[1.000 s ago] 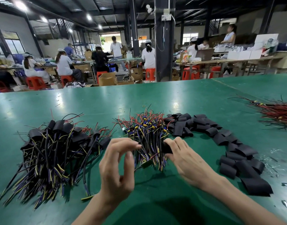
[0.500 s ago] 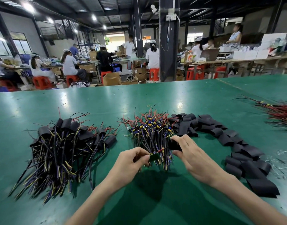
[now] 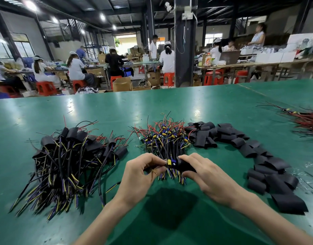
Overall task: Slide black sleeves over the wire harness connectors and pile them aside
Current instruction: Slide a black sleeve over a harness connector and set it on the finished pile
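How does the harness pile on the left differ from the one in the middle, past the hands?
The left pile wears black sleeves over its far ends; the middle pile shows bare yellow and blue connectors. The left pile sprawls wider; the middle pile is tighter. Both lie on the green table with red leads pointing away.

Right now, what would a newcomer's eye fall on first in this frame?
Dead centre, the left hand pinches a yellow-and-blue connector while the right hand holds a black sleeve right up to it. On the green table, a heap of sleeved wires lies to the left, a bundle of bare wires sits just behind the hands, and loose sleeves trail off to the right.
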The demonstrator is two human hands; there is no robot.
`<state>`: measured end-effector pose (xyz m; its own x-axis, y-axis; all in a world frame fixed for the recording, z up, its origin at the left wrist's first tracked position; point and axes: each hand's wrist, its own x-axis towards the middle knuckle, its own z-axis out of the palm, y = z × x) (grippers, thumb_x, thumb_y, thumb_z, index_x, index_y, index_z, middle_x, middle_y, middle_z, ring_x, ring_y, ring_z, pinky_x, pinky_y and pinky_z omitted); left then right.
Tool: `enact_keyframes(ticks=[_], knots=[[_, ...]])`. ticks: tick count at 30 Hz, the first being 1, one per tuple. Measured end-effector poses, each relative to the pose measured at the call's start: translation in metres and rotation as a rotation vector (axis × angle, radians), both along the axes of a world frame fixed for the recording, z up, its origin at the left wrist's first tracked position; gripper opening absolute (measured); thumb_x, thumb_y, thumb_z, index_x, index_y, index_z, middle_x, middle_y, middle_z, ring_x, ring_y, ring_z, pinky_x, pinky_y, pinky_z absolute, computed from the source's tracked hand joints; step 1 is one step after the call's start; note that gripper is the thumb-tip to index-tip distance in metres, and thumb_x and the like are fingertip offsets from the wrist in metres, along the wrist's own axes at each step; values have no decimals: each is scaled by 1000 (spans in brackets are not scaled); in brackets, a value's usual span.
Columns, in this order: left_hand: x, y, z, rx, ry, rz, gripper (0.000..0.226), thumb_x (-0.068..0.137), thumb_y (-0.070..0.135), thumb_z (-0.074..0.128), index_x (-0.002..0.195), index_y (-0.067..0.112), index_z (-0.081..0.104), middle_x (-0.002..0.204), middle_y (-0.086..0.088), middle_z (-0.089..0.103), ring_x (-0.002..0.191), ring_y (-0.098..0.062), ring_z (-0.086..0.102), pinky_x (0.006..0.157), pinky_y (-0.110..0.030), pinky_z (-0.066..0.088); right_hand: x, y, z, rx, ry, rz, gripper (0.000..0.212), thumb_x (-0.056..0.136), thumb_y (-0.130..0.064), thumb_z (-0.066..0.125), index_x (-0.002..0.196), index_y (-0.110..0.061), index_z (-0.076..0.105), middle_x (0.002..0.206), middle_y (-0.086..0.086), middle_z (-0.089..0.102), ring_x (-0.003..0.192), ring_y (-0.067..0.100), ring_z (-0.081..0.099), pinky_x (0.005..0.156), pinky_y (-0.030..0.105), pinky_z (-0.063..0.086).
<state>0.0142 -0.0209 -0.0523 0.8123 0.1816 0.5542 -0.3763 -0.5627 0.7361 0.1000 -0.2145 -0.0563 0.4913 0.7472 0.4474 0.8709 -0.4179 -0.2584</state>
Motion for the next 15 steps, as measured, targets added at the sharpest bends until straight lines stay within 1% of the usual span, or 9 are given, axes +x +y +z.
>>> enact_keyframes(ticks=[3,6,9,12,15], knots=[[-2,-2,3,31,-31,-15,18,73,-3,77,83,12,72,79,0,70,73,-4,65,71,-13,48,-1,1,-1,39,35,5,40,96,-28,50,134,-14,45,110,-1,53,95,22,53,86,32,40],[-3,-4,5,32,-19,-23,19,73,-6,76,82,10,72,80,1,70,73,-3,65,71,-11,47,-3,2,-4,74,83,19,38,96,-28,50,132,-16,46,110,-3,52,96,20,53,87,33,42],[-5,-4,5,23,-14,-18,18,73,-6,76,83,9,71,79,1,70,73,-3,65,70,-11,47,-6,3,-3,117,115,46,36,95,-26,53,129,-14,48,108,-6,51,95,16,53,86,28,41],[-4,-5,4,20,5,-18,17,75,-4,75,84,10,72,78,2,70,71,-2,63,69,-11,46,-8,4,-2,160,111,58,35,93,-22,56,127,-13,50,109,-6,52,97,12,52,87,25,41],[-4,-7,1,54,12,-13,18,76,-2,76,84,14,72,78,4,69,71,-1,62,69,-11,45,-11,5,-1,161,93,66,35,92,-20,58,125,-11,51,110,-3,53,99,13,51,89,24,41]])
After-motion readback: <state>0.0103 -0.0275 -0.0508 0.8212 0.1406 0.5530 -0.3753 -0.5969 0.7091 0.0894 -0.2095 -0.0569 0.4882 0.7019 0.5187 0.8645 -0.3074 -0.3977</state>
